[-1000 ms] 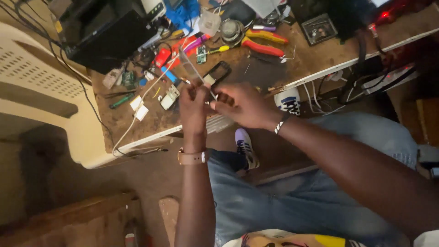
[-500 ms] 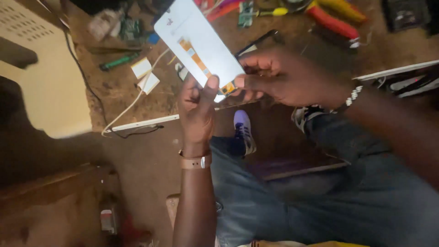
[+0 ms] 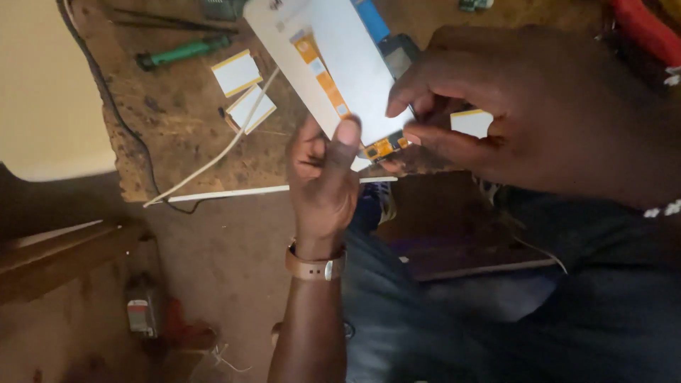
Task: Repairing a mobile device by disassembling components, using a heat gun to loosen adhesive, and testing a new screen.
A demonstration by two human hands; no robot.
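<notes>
Head view surface: worn brown wooden workbench (image 3: 177, 128), scuffed top, pale edge strip along its front; dirt floor below, cream plastic chair (image 3: 42, 92) at far left.
Main item: white flat phone screen panel (image 3: 340, 64), held tilted above the bench edge – orange flex ribbon runs down its back to a small orange connector at the lower end.
Left hand (image 3: 323, 181): clamped on the panel's lower edge, thumb pressed on the white face, tan watch strap on the wrist.
Right hand (image 3: 518, 120): fingertips pinched together at the orange connector corner of the panel, touching it.
Labels/stickers: two small white rectangular pads (image 3: 241, 89) with yellow edging, lying side by side on the bench left of the panel; another white piece (image 3: 472, 122) partly hidden behind the right hand.
Other bench items: green-handled screwdriver (image 3: 181, 51) near the top; white cable (image 3: 213, 159) crossing toward the bench edge – black cable (image 3: 113, 106) beside it.
Lap: dark jeans below the hands.
</notes>
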